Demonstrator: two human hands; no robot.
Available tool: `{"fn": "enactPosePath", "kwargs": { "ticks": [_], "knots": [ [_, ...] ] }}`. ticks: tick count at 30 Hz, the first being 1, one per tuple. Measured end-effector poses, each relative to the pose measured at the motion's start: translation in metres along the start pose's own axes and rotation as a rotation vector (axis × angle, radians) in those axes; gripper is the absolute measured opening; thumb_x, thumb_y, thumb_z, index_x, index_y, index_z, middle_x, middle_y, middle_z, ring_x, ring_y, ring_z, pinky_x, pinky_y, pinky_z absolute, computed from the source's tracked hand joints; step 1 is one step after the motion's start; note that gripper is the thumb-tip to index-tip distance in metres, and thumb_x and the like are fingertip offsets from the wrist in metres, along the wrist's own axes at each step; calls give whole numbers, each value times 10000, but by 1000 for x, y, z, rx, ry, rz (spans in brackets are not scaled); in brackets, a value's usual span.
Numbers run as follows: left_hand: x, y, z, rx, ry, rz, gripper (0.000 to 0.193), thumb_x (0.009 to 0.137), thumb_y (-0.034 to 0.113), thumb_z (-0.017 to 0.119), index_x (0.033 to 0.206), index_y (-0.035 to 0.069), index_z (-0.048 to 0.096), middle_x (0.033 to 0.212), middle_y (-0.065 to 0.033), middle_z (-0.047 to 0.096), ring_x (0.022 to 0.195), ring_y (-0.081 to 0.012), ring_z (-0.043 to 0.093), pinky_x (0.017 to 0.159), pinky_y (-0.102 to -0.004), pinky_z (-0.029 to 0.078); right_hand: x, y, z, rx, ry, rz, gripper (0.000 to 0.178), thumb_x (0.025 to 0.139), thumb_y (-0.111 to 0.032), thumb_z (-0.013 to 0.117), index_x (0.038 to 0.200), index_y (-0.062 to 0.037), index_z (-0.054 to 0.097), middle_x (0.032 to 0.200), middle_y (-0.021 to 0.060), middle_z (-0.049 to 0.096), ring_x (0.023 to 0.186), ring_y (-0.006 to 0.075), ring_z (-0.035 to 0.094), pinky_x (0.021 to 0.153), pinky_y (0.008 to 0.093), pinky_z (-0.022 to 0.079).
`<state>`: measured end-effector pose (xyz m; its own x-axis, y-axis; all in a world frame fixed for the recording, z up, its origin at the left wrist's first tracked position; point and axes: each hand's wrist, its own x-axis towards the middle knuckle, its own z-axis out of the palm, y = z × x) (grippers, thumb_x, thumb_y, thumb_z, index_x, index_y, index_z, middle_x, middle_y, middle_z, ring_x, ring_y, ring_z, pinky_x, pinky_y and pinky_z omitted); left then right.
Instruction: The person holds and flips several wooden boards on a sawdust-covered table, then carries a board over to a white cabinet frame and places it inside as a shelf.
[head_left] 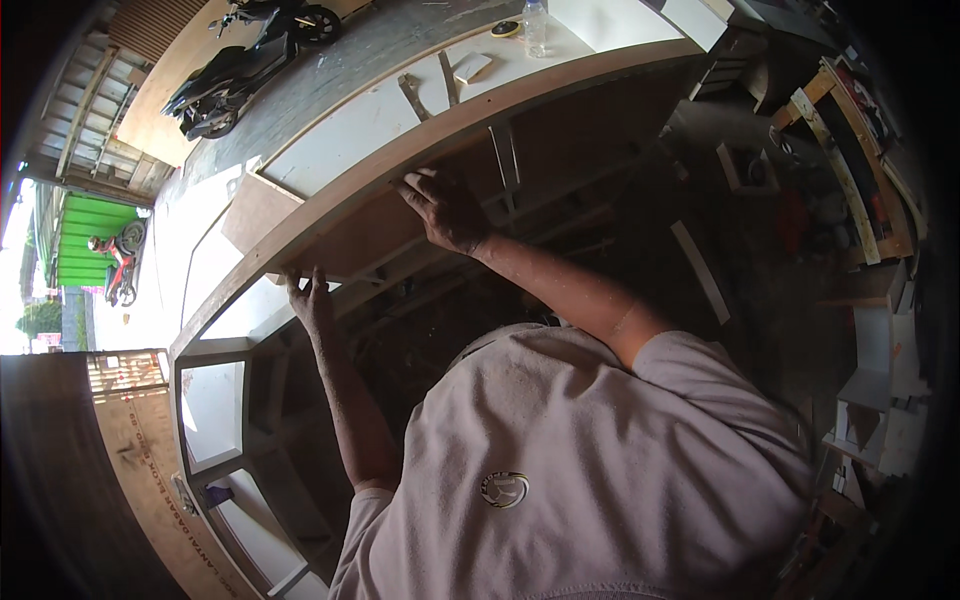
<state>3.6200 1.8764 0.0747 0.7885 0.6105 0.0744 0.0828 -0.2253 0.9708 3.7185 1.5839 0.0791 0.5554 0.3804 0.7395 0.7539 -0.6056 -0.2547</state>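
A brown wooden panel lies just below the long wooden front edge of a large white-topped cabinet or counter. My left hand is at the panel's left end, thumb and fingers raised to its edge. Farther right, my right hand has curled fingers at the panel's other end, close against the wooden edge. Parts of both hands' fingertips are hidden behind the wood. The space under the counter is dark, and its details cannot be made out.
On the white top lie wood strips, a small pale block, a tape roll and a plastic bottle. A black motorbike stands beyond. Wooden frames lean at right; plywood is at left.
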Motion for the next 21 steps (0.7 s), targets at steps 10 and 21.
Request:
{"fn": "enactPosePath", "kwargs": {
  "ticks": [10,21],
  "knots": [
    [-114,-163,2,195,-100,-470,690,813,328,801,1302,-77,530,1096,-164,671,982,-212,646,829,-309,514,9,4,-4,92,-35,-63,491,804,-37,578,1295,-51,594,1236,92,548,1169,277,511,981,429,404],
    [-423,-295,-78,524,-513,-850,327,831,296,765,937,-1,681,792,-62,684,696,-171,639,598,-317,487,1,7,-1,16,17,-101,467,768,-77,589,1234,-54,613,1198,57,515,1154,253,495,979,473,368]
  ]
}}
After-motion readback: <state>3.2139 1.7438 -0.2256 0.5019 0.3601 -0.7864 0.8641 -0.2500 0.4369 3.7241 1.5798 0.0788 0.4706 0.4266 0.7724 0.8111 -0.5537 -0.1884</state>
